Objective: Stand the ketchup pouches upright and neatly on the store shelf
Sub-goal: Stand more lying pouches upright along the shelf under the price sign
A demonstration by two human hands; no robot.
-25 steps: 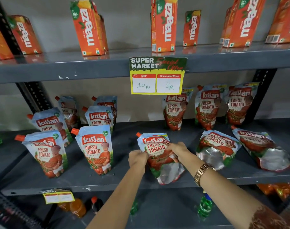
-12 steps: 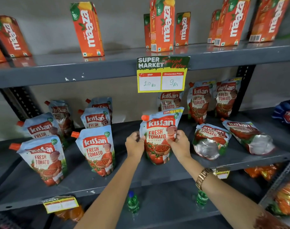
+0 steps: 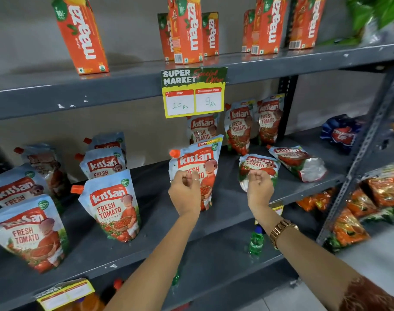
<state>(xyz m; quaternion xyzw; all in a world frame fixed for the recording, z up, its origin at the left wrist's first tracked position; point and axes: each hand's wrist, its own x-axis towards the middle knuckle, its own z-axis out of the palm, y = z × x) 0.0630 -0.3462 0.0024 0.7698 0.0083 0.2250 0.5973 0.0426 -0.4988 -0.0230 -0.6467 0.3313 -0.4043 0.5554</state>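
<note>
Head view, step in hand: your left hand (image 3: 185,194) sits in front of the standing pouch (image 3: 197,169) at mid-shelf, fingers loosely curled and holding nothing; whether they touch its face you cannot tell. That pouch reads as just set upright.
Head view, right hand: your right hand (image 3: 260,188) hovers, half curled and empty, at the near edge of the nearer fallen pouch (image 3: 259,166), seemingly not gripping it.
Head view, task things: upright pouches fill the left of the middle shelf (image 3: 214,230), and three more stand at the back right. Two lie flat on the right: the nearer one and the far fallen pouch (image 3: 297,161) just beyond it.
Head view, judgement of progress: most pouches stand; these two appear to be what remains.
Head view, next move: you likely need both hands on the nearer fallen pouch, tipping it onto its base with the label forward, beside the standing pouch.
</note>
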